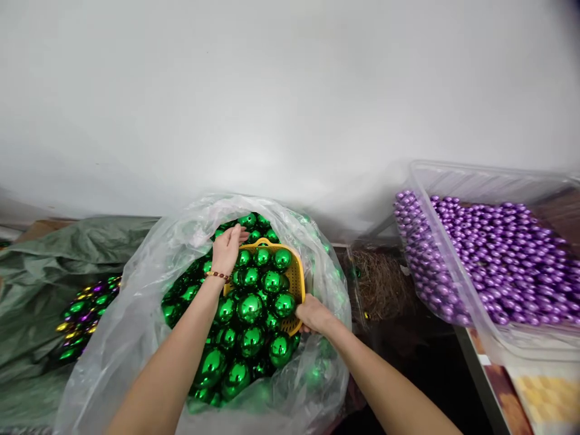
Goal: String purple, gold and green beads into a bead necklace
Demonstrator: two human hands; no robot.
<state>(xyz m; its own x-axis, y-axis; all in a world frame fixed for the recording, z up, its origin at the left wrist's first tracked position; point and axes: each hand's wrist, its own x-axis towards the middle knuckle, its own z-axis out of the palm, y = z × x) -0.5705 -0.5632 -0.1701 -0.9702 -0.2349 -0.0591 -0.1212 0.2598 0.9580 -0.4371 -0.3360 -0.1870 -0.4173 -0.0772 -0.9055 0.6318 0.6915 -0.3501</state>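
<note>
A yellow basket (297,266) with a perforated wall lies inside a clear plastic bag (136,326), amid shiny green balls (212,365) of different sizes. Several green balls sit in the basket. My right hand (313,313) is closed on the basket's right rim. My left hand (228,246), with a beaded bracelet at the wrist, is over the basket's upper left corner; its fingers are partly spread, and I see nothing held in it.
At the right stands a clear plastic bin (446,241) of purple beads (502,260). Green sheeting (27,314) with multicoloured beads (86,311) lies at the left. A white wall (281,96) rises behind. Brown strands (383,284) fill a container between bag and bin.
</note>
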